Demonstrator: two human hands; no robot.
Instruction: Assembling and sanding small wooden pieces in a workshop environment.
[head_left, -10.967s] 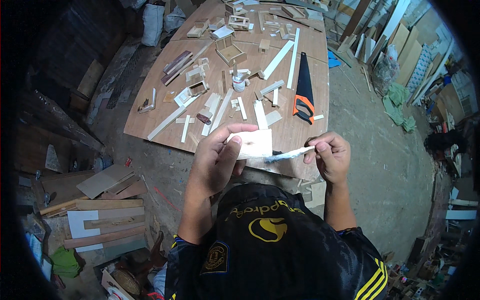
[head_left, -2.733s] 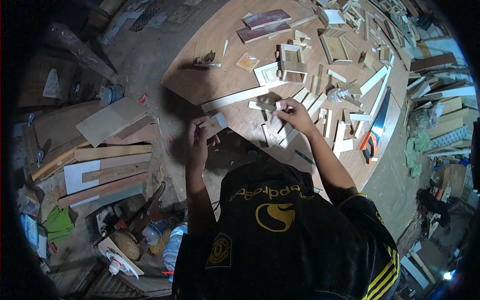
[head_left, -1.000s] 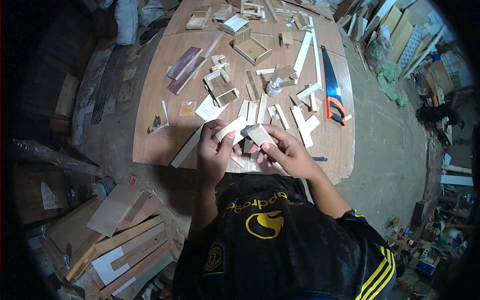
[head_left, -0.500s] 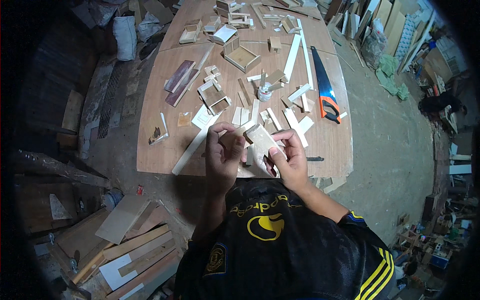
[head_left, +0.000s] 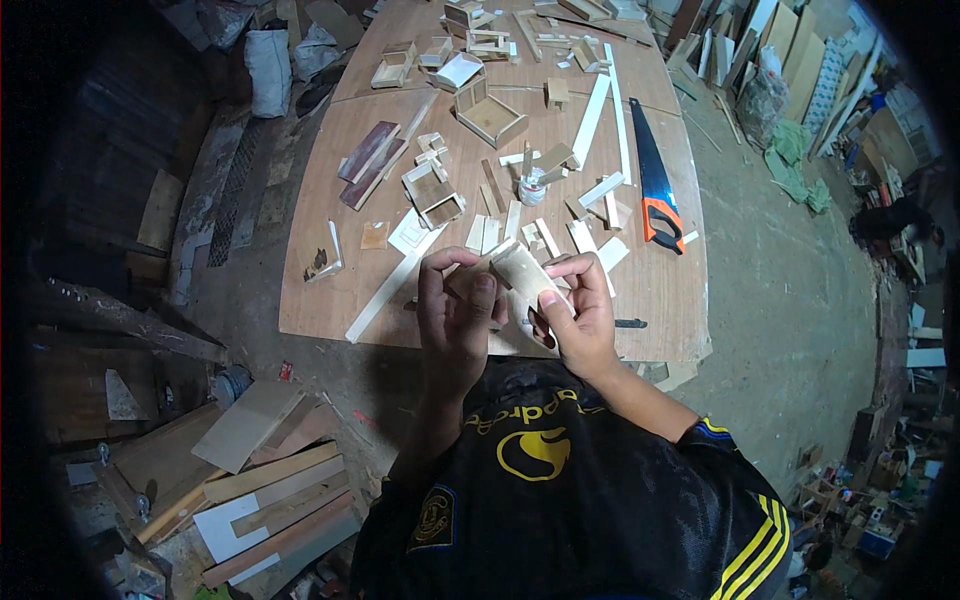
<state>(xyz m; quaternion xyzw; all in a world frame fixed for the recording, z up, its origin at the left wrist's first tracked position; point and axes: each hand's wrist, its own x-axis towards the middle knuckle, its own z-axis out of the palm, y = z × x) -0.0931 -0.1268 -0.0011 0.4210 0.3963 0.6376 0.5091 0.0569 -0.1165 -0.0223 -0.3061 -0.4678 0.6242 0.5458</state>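
Close to the table's near edge I hold a small pale wooden piece tilted over the tabletop. My right hand grips its lower right part, thumb on the upper face and fingers at the far side. My left hand is closed at its upper left end, index finger and thumb bent around it. What lies between the left fingers is mostly hidden; whether the piece is one part or several joined, I cannot tell.
Small wooden boxes, strips and offcuts cover the wooden table. A handsaw with an orange and black handle lies right. A jar holding brushes or sticks stands mid-table. Boards are piled on the floor at lower left.
The view has shifted slightly, so the table appears a little further right. Both hands keep their hold on the wooden piece, with only a slight movement of the left hand.
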